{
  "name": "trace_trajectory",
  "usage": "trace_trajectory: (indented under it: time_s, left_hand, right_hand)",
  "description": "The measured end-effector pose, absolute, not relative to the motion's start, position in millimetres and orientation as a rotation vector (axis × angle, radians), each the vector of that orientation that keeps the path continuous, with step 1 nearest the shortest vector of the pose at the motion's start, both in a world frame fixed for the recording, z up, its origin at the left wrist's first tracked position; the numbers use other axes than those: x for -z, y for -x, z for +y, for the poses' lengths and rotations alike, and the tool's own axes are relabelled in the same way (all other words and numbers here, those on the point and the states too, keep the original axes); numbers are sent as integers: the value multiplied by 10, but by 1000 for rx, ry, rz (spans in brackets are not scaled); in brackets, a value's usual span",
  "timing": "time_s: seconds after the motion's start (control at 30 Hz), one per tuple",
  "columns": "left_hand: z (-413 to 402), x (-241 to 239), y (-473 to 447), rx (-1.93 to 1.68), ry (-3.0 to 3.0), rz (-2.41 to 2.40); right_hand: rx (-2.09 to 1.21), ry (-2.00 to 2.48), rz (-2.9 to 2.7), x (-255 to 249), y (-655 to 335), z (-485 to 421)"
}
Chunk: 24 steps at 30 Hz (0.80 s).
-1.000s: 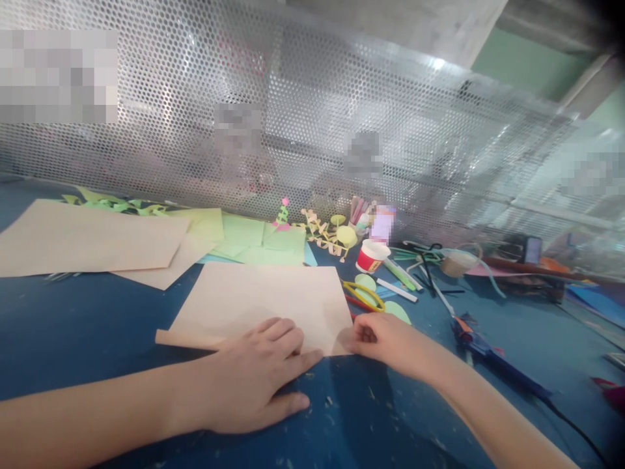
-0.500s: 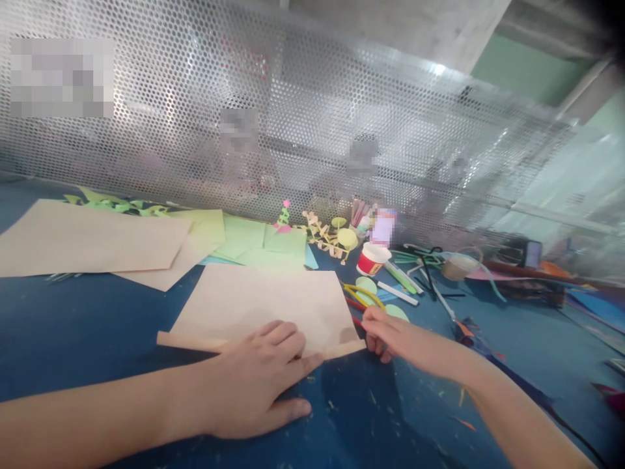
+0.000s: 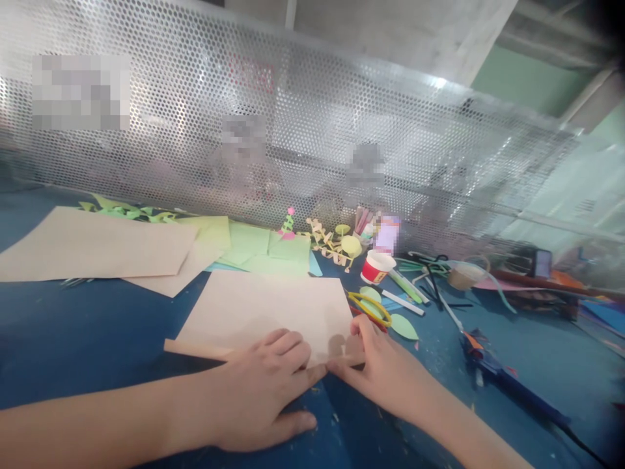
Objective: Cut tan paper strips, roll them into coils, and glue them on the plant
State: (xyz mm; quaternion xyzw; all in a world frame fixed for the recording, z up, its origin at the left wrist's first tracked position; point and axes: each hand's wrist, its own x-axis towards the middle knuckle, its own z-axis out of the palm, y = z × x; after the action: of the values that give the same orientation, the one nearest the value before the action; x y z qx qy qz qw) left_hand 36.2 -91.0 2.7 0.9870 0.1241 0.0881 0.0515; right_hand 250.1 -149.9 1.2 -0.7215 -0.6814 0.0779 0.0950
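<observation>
A pale beige sheet of paper (image 3: 268, 303) lies on the blue table, its near edge folded up into a narrow strip. Flat on that strip rests my left hand (image 3: 273, 378), thumb spread out onto the table and fingertips pressing the paper. My right hand (image 3: 375, 358) is closed at the near right corner, its thumb along the folded edge and its other fingers curled against the paper. The thumb tip comes close to my left index finger. Part of the fold is hidden under both hands. Just beyond my right hand lie yellow-handled scissors (image 3: 374, 306).
Beige sheets (image 3: 97, 244) and green paper (image 3: 249, 244) lie at the far left. A red-and-white paper cup (image 3: 377, 267), a white pen (image 3: 403, 303) and green paper leaves (image 3: 404, 327) are beyond my right hand. A corded blue glue gun (image 3: 508, 378) lies right. Perforated metal panel (image 3: 303, 130) behind.
My right hand has moved left from the strip's right end, laying its thumb along the fold near my left hand. My left hand keeps its place on the paper. The view has shifted slightly.
</observation>
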Motion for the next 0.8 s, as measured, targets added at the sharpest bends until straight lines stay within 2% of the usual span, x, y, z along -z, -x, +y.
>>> trace_trajectory:
  time_s: [0.8]
  left_hand:
    - [-957,-54,-311,-250,-2984,423]
  right_hand:
    - [-514,2117,-2031,-200,-2584,-1534]
